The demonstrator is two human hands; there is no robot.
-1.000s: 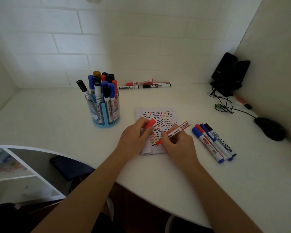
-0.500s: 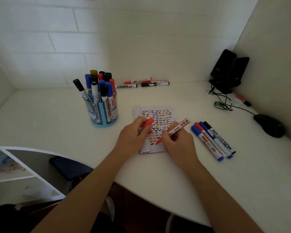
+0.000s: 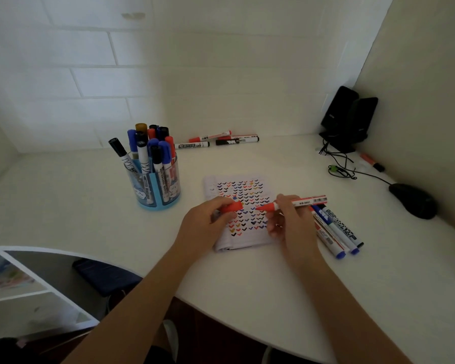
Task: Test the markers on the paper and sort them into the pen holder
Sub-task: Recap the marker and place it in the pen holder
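Note:
My right hand point(image 3: 292, 227) grips an uncapped red marker point(image 3: 304, 202), held almost level above the paper point(image 3: 247, 239) with its tip pointing left. My left hand point(image 3: 204, 227) pinches the red cap point(image 3: 233, 207), whose open end faces the tip a short gap away. The paper is covered with rows of coloured check marks. A blue pen holder point(image 3: 155, 189) full of markers stands to the left. Three markers point(image 3: 338, 232) lie side by side right of the paper.
Several more markers point(image 3: 218, 140) lie by the back wall. A black mouse point(image 3: 413, 200) and its cable sit at the right, black speakers point(image 3: 348, 118) in the corner, and a red marker point(image 3: 372, 162) by the right wall. The desk edge curves at the lower left.
My right hand has lifted the red marker off the paper and turned it level, tip toward the cap. The left hand has kept the cap at about the same spot.

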